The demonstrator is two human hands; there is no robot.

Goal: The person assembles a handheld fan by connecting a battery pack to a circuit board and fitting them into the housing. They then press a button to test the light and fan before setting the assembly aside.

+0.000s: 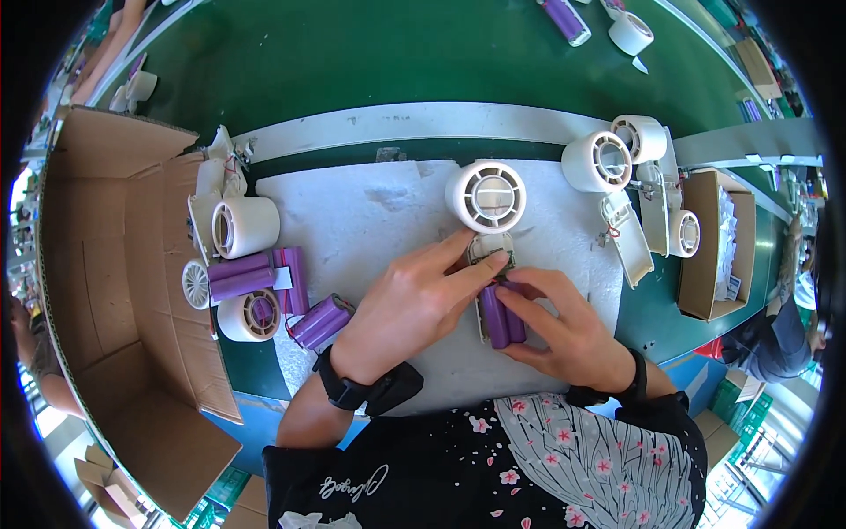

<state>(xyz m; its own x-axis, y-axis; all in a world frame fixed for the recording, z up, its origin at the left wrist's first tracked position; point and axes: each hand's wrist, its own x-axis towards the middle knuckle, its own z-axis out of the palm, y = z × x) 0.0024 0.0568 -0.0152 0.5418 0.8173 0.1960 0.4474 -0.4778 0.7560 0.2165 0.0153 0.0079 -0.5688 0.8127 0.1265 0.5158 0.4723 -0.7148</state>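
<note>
A white handheld-fan housing with a round slotted head (486, 197) lies in the middle of the foam mat, its handle toward me. The handle's inside is exposed, with a small circuit board (490, 251) near the head. My left hand (414, 295) is closed on the upper handle just below the head, fingertips at the board. A purple battery pack (503, 319) sits over the lower handle, and my right hand (568, 331) grips it from the right, thumb and fingers around its side. My fingers partly cover the board and any wires there.
A white foam mat (352, 207) covers the green bench. To the left are an open cardboard box (115, 256), white fan parts (247, 227) and loose purple battery packs (322, 321). On the right stand more fan housings (597, 162) and a small carton (701, 291). A metal rail (423, 121) runs behind.
</note>
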